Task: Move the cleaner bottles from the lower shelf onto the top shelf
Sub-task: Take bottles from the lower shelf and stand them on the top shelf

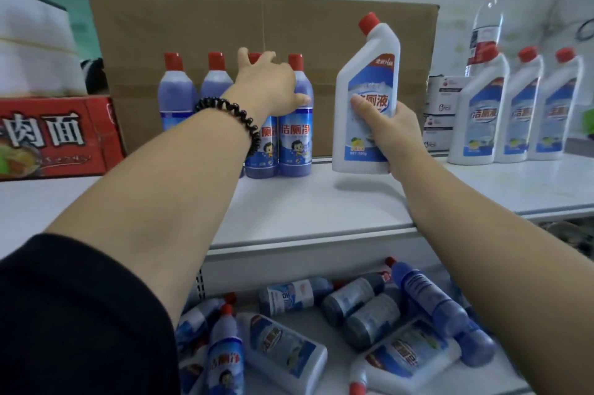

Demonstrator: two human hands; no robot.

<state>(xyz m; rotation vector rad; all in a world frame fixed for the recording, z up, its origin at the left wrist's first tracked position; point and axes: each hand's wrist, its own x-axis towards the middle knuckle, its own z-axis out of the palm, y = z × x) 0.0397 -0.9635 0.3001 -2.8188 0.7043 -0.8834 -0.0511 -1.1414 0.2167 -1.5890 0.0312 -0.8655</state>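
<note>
White angled-neck plastic bottle (366, 98): opaque, smooth, faint sheen, with glossy printed label and smooth red cap; upright blue cylindrical plastic bottles (295, 137): translucent, glossy film labels; large brown cardboard box (225, 28): matt, fibrous paperboard; white top shelf (305, 201): smooth, satin-finished, apparently painted metal; black beaded bracelet (221, 103): glossy; black sleeve (64, 314): matt cloth.

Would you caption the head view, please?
Right hand holds white bottle above top shelf; left hand grips standing blue bottle.
</note>
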